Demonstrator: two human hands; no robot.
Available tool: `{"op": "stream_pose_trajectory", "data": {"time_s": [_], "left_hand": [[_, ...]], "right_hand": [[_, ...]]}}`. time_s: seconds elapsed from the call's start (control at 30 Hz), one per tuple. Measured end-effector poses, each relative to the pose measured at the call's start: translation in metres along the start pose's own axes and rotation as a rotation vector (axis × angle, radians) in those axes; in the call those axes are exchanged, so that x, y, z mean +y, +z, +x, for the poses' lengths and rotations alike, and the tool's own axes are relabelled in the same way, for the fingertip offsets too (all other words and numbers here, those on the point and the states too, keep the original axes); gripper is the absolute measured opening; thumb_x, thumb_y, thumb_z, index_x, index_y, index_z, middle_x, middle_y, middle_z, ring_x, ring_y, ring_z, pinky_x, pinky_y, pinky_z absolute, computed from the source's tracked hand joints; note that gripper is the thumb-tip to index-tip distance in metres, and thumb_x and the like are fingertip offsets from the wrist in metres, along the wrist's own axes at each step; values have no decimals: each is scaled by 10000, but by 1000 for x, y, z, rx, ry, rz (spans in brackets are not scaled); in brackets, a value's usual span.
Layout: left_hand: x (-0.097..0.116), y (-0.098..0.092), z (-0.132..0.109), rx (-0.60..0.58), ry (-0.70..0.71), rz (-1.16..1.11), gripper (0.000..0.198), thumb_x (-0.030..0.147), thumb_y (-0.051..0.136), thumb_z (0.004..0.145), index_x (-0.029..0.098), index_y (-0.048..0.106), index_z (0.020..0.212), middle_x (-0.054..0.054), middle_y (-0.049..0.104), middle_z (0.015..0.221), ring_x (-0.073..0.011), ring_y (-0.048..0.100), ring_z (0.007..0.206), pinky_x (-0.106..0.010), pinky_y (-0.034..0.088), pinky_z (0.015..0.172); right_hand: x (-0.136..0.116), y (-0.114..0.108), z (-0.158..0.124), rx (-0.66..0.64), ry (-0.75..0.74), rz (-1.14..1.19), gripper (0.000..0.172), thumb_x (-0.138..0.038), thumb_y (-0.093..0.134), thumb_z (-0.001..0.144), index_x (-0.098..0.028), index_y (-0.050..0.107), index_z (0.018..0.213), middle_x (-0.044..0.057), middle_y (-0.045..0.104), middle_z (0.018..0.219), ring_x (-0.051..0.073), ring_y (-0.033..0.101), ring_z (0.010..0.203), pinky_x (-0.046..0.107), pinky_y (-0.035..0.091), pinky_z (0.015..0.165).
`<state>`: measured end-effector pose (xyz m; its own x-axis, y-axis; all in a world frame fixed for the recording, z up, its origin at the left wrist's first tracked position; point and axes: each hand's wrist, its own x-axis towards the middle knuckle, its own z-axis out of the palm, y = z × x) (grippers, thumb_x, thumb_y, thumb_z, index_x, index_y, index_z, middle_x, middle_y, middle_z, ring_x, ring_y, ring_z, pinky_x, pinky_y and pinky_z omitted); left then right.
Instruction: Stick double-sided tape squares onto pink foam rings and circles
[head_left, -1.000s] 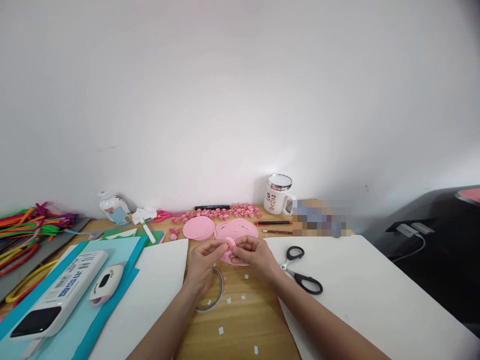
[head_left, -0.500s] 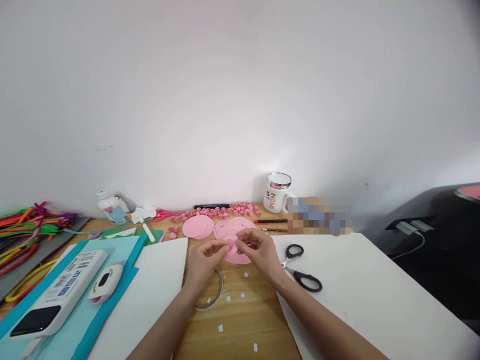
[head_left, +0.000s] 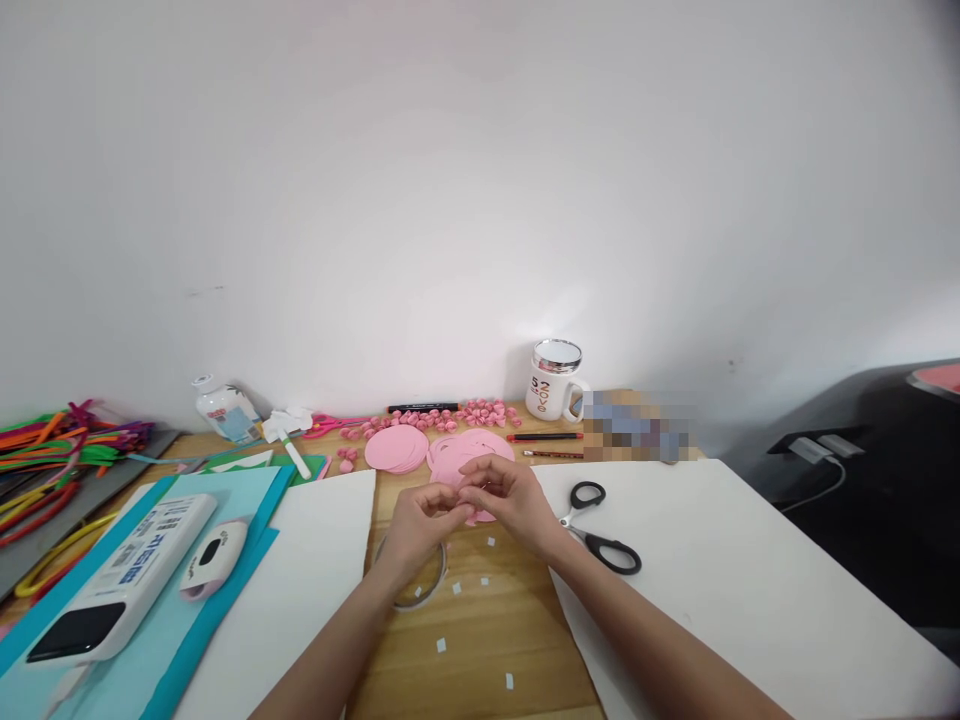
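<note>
My left hand and my right hand meet over the table, fingertips pinched close together. A small pink paper piece is between them, mostly covered by the fingers; its exact shape cannot be made out. Just behind my hands lie cut pink paper rounds, some with curved slits. To their left is a stack of plain pink paper circles. A roll of tape lies flat on the wood, partly under my left wrist. Black-handled scissors rest beside my right forearm.
Small rolled pink paper pieces line the wall near a black marker. A white mug stands behind two pencils. White sheets flank the wood. At left are a power bank, a bottle and pipe cleaners.
My hands have drawn together, the right moving left, so fingertips now touch or overlap and hide most of the pink paper piece. The view has shifted slightly.
</note>
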<state>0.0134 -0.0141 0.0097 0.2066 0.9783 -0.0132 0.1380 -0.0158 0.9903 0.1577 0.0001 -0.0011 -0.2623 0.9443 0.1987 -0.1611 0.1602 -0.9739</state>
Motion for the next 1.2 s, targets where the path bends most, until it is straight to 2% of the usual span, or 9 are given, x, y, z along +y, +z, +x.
{"op": "stream_pose_trajectory", "data": {"time_s": [0.1, 0.2, 0.3, 0.4, 0.6, 0.73, 0.9, 1.1, 1.2], "left_hand": [[2, 0, 0, 74, -43, -62, 134, 264, 684, 609, 132, 680, 628, -40, 671, 638, -152, 588, 617, -236, 444, 600], [1, -3, 3, 177, -67, -262, 131, 260, 705, 591, 137, 686, 633, -36, 674, 636, -141, 586, 634, -236, 445, 636], [-1, -5, 6, 265, -84, -437, 146, 249, 737, 542, 132, 687, 615, -39, 674, 620, -136, 584, 630, -259, 448, 686], [-2, -6, 8, 312, -92, -488, 177, 242, 761, 493, 125, 689, 604, -45, 673, 604, -141, 588, 621, -270, 449, 692], [-3, -1, 6, 312, -95, -428, 201, 264, 752, 505, 120, 691, 632, -54, 678, 623, -134, 578, 573, -249, 450, 589], [0, 0, 4, 351, -53, -298, 198, 256, 741, 515, 135, 693, 665, -48, 690, 669, -149, 598, 623, -240, 458, 604], [5, -1, 3, 379, -3, -76, 190, 240, 720, 543, 148, 698, 708, -47, 700, 729, -170, 614, 689, -243, 471, 648], [6, -1, 1, 278, 58, 50, 142, 268, 677, 599, 158, 702, 684, -46, 703, 703, -191, 624, 673, -252, 492, 597], [6, -1, 0, 256, 42, 65, 146, 271, 671, 610, 155, 699, 694, -45, 703, 703, -192, 626, 666, -251, 498, 585]], "right_hand": [[0, 0, 1, 62, -24, 50, 225, -304, 647, 657, -181, 563, 825, -3, 614, 685, 113, 571, 577, 255, 485, 562], [0, 1, 3, 127, -27, 43, 219, -325, 653, 648, -172, 573, 784, 3, 602, 702, 105, 560, 568, 266, 495, 578], [2, 2, 2, 63, 88, 122, 297, -329, 714, 567, -165, 573, 770, 19, 625, 735, 137, 596, 647, 299, 509, 631], [5, 5, 1, 34, 207, 255, 347, -319, 754, 506, -154, 573, 751, 20, 644, 724, 148, 618, 657, 323, 511, 675], [7, 8, 1, 38, 288, 285, 359, -334, 762, 489, -138, 567, 718, 13, 649, 635, 123, 610, 548, 266, 499, 594], [5, 9, 1, 54, 280, 253, 328, -328, 744, 508, -141, 549, 693, -9, 632, 593, 96, 587, 490, 227, 489, 538], [4, 6, 0, 76, 178, 99, 266, -307, 687, 572, -153, 533, 725, -26, 593, 587, 99, 572, 485, 232, 488, 494], [2, 5, -2, 163, 1, -135, 213, -313, 637, 635, -169, 533, 752, 3, 582, 619, 127, 579, 570, 260, 498, 539], [2, 5, -2, 165, -27, -150, 221, -333, 626, 656, -174, 528, 773, 12, 588, 634, 134, 583, 580, 265, 494, 549]]}}
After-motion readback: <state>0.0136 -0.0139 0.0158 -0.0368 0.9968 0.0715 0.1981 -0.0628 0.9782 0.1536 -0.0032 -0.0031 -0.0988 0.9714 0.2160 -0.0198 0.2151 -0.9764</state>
